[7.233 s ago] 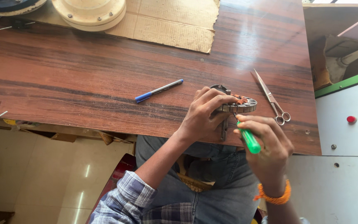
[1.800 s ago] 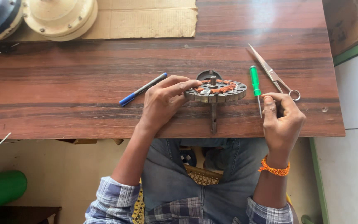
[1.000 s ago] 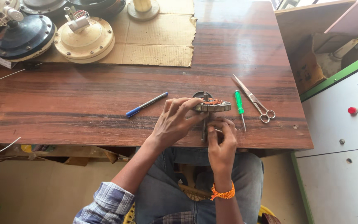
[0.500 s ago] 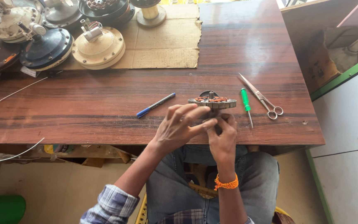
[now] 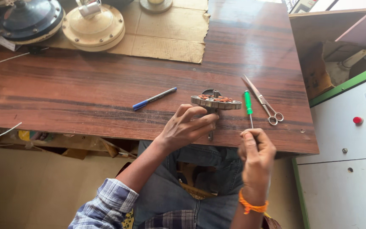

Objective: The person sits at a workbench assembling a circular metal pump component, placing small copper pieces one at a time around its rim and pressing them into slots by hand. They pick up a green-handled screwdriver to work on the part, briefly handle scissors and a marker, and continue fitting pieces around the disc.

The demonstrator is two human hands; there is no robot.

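Head view, centre of frame: left hand [image 5: 186, 129] grasps the shaft under a round fan stator [image 5: 216, 101] with copper windings, fingers curled around it, holding it upright on the wooden table [image 5: 85, 93] near the front edge. Right hand [image 5: 256, 148], lower right of centre, now off the stator vs. 0.5 s ago, fingers pinched on the metal tip of a green-handled screwdriver [image 5: 248, 108] lying just right of the stator. Scissors [image 5: 262, 101] rest beside the screwdriver, further right. Blue pen [image 5: 154, 99] lies left of the stator. Upper left: 2 fan motor housings, 1 cream [image 5: 93, 26], 1 dark [image 5: 29, 20], by a cardboard sheet [image 5: 166, 32].
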